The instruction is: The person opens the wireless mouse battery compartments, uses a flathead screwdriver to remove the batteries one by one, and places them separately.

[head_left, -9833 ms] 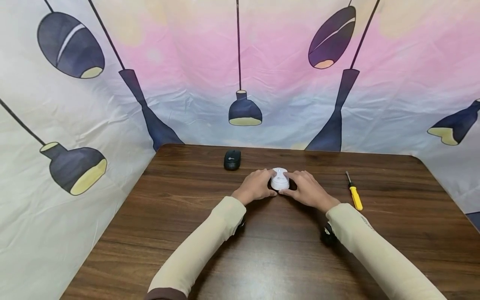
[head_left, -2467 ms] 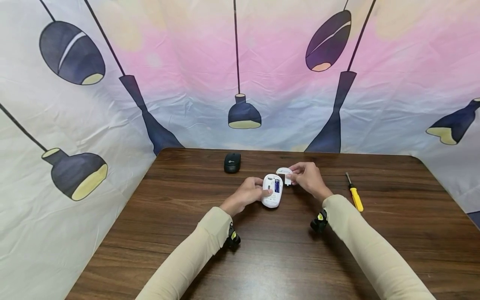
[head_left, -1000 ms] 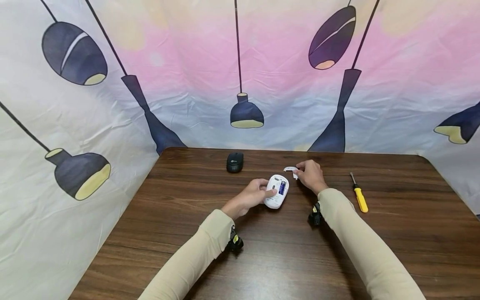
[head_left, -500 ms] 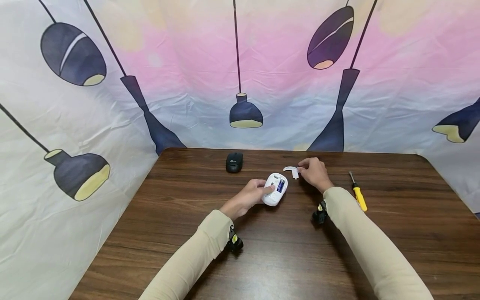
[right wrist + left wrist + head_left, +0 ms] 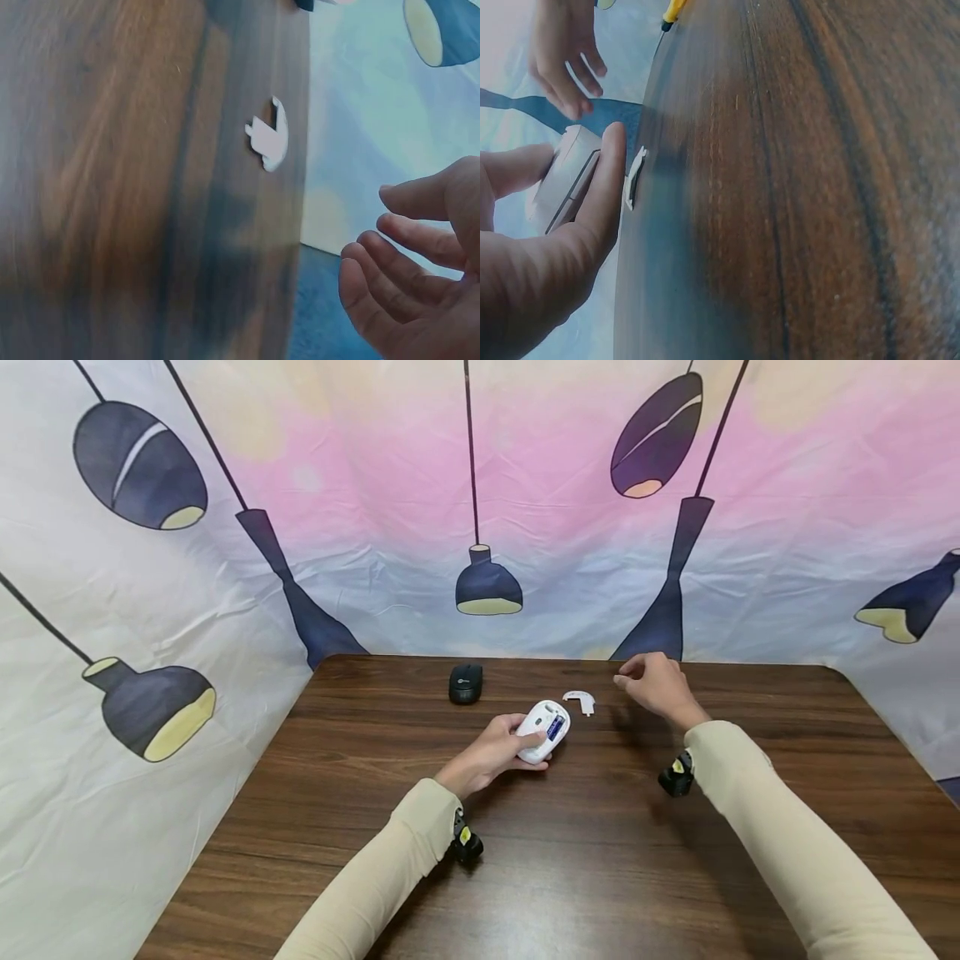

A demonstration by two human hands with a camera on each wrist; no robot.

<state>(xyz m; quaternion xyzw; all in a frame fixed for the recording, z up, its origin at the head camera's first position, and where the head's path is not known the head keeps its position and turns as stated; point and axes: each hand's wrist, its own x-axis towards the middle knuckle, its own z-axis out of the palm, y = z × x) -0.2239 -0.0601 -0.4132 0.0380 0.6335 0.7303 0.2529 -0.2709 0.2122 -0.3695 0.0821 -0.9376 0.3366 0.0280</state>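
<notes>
My left hand (image 5: 495, 752) grips a white computer mouse (image 5: 532, 723), underside up, between thumb and fingers. Its battery compartment is uncovered, and a blue battery (image 5: 555, 727) sits inside. Seen from the left wrist, the mouse (image 5: 566, 180) is held on edge above the table. The white battery cover (image 5: 582, 701) lies on the table just beyond the mouse; the right wrist view shows the cover (image 5: 268, 139) apart from any hand. To the right of it, my right hand (image 5: 660, 685) hovers with loosely bent fingers and nothing between them.
A black mouse (image 5: 466, 683) rests near the back edge of the wooden table (image 5: 360, 827). The screwdriver's yellow handle (image 5: 673, 10) shows at the top of the left wrist view. A printed cloth (image 5: 390, 577) hangs behind the table.
The white mouse was turned over and its cover came off. My right hand has let the cover go on the table and moved right. The mouse has tilted in my left hand.
</notes>
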